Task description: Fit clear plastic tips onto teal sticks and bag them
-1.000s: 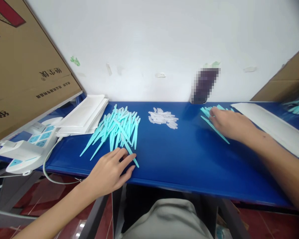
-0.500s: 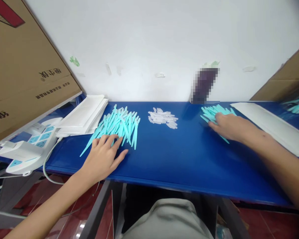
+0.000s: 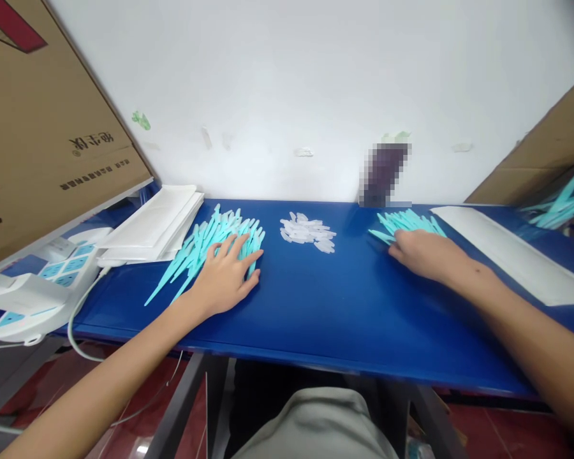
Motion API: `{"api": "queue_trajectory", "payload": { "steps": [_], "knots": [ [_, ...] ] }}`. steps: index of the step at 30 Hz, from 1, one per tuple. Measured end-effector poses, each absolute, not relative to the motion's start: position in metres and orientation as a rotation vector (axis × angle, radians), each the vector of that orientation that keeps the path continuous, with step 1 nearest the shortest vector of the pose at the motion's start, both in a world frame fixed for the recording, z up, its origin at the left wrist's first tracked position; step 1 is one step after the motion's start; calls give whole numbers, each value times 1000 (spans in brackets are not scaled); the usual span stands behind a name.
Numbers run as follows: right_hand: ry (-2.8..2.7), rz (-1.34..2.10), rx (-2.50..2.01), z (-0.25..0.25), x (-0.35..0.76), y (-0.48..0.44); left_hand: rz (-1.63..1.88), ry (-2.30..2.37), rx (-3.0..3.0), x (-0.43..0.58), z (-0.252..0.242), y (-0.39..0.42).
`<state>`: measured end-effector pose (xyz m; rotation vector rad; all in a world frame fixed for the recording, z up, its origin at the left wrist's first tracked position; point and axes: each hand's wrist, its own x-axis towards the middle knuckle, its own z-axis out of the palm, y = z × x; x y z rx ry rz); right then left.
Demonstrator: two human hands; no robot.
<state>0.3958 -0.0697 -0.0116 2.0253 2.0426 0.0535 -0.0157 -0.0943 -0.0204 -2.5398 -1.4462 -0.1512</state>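
Observation:
My left hand (image 3: 226,277) lies with spread fingers over the near right part of a heap of slim turquoise sticks (image 3: 191,255) that look like eyebrow razors. Pale translucent caps cover the upper ends of many of them. Between my hands is a loose pile of small translucent caps (image 3: 307,231). At the right, my right hand (image 3: 423,255) has its fingers curled closed at the near side of a second bunch of turquoise sticks (image 3: 406,221). Its fingertips are partly hidden, and how many sticks it grips does not show.
White padded envelopes (image 3: 148,220) are stacked at the left beside a power strip (image 3: 62,280) with plugs and cables. A large cardboard box (image 3: 43,115) leans there. Another white envelope (image 3: 511,255) lies at the right, near a carton (image 3: 530,153) and more turquoise sticks (image 3: 562,201). A white wall borders the blue table (image 3: 325,319).
My left hand has slid right and slightly away from me over the heap, with its fingers spread wider. The right hand stays at its bunch. The view has shifted a little.

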Motion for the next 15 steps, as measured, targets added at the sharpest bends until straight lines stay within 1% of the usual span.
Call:
{"api": "queue_trajectory", "payload": {
  "steps": [4, 7, 10, 13, 15],
  "knots": [
    [2114, 70, 2015, -15, 388, -71, -118, -1475, -2488, -26, -19, -92],
    [2175, 69, 2015, -14, 376, -74, -198, -1452, -2507, -27, -19, -91],
    [2309, 3, 2002, -10, 364, -79, -452, -1396, -2560, -14, -16, -93],
    [2557, -136, 1895, -11, 353, -83, -743, -1303, -2643, 11, -9, -92],
    [2693, -217, 1804, -13, 349, -84, -828, -1198, -2699, 31, -5, -87]
  ]
}}
